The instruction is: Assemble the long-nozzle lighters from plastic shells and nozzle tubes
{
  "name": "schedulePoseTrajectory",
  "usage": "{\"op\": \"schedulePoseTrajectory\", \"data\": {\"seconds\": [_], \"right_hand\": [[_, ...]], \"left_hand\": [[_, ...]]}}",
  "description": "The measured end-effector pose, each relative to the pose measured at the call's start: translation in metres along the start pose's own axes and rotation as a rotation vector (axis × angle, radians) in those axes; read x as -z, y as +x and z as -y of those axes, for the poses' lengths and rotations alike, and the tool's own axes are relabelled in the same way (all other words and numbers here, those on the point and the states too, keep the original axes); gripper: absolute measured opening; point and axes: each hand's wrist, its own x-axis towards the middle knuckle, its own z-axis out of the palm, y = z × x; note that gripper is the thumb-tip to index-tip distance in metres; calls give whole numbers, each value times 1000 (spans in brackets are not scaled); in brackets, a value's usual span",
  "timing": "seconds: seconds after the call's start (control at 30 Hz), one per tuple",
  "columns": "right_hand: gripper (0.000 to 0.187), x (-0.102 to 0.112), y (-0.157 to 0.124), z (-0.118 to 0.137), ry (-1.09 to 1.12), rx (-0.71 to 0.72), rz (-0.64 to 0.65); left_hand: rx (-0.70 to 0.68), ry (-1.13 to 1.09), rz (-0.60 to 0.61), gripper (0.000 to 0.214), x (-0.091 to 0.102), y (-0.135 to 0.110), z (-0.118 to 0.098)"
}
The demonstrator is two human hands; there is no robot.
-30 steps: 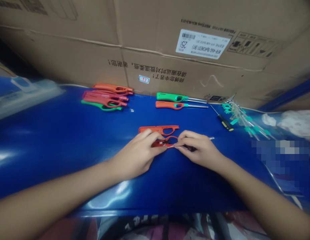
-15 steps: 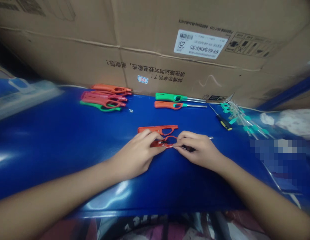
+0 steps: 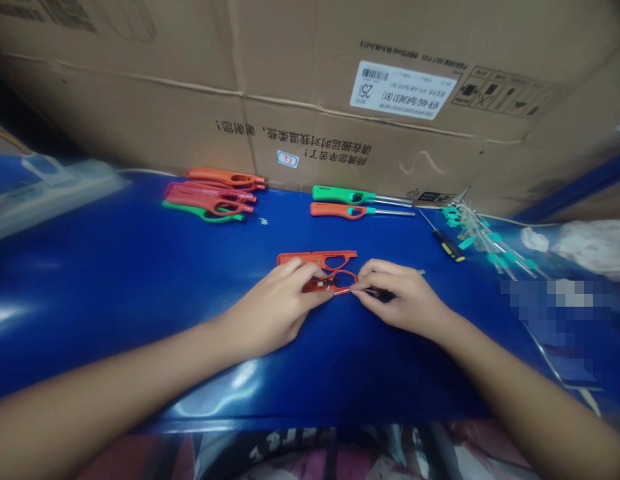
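Observation:
My left hand [image 3: 280,303] is closed on the handle end of an orange lighter shell half [image 3: 346,275], with small dark and metallic parts showing inside it. At the shell's right end my right hand [image 3: 403,293] pinches, thumb against forefinger, a thin part that its fingers mostly hide. A metal tip sticks out just beyond the right knuckles. Directly behind lies a second orange shell half [image 3: 317,257], flat on the blue table [image 3: 200,267] and partly covered by my left fingers.
Orange, pink and green lighter shells [image 3: 210,193] are stacked at back left. Two assembled lighters [image 3: 350,210] lie at back centre. A screwdriver [image 3: 447,245] and several metal tubes with green parts [image 3: 490,240] lie right. A cardboard box [image 3: 290,100] walls the back.
My right fingers have shifted slightly right along the shell's end, and the metal tip beyond the knuckles shows less. My left hand keeps its grip. The view has moved slightly.

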Motion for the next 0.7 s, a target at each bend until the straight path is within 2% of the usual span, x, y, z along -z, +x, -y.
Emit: {"op": "schedulePoseTrajectory", "data": {"seconds": [0.33,0.7], "right_hand": [[12,0,0,-2,37,5,-2],[10,1,1,-1,-25,-15,49]], "left_hand": [[-6,8,-3,40,0,0,0],[-7,68,21,41,0,0,0]]}}
